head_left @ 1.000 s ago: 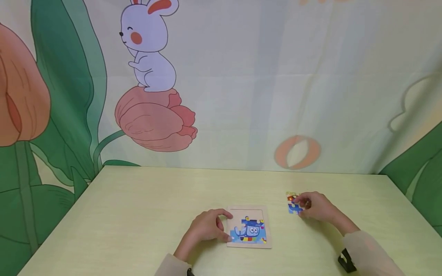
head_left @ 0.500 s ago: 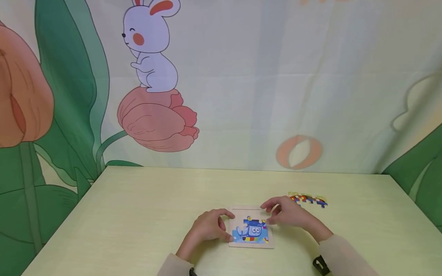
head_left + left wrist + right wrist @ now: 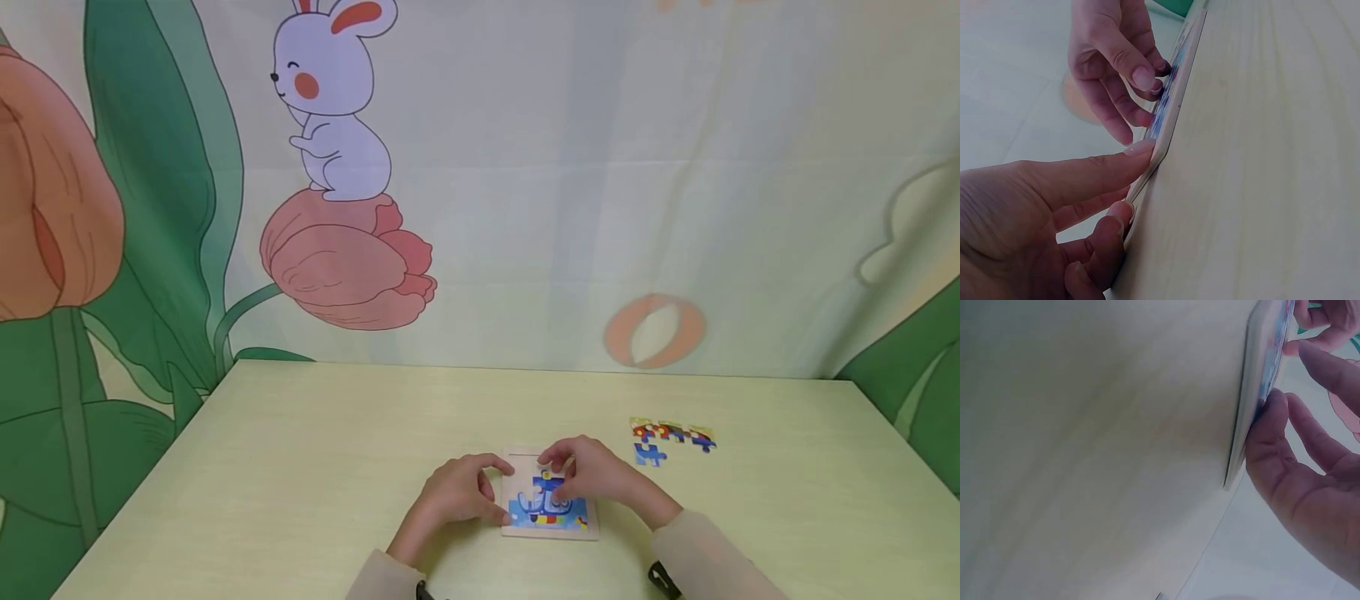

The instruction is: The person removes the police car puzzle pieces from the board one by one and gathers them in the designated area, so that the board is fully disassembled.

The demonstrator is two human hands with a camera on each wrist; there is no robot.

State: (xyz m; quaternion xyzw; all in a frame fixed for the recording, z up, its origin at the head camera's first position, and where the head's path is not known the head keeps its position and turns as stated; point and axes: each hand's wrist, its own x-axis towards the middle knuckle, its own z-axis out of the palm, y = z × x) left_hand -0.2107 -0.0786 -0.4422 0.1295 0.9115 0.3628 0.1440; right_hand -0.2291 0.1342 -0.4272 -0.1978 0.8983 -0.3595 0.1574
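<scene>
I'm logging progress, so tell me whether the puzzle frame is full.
Not full: in the head view, the puzzle frame shows bare wood upper left, and loose pieces lie on the table.

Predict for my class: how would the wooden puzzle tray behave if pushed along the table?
The puzzle tray would probably slide rather than roll or tip, being low, broad and straight-sided. It looks wooden, so likely stiff. The fitted pieces leave part of it bare, so some might shift if tilted.
</scene>
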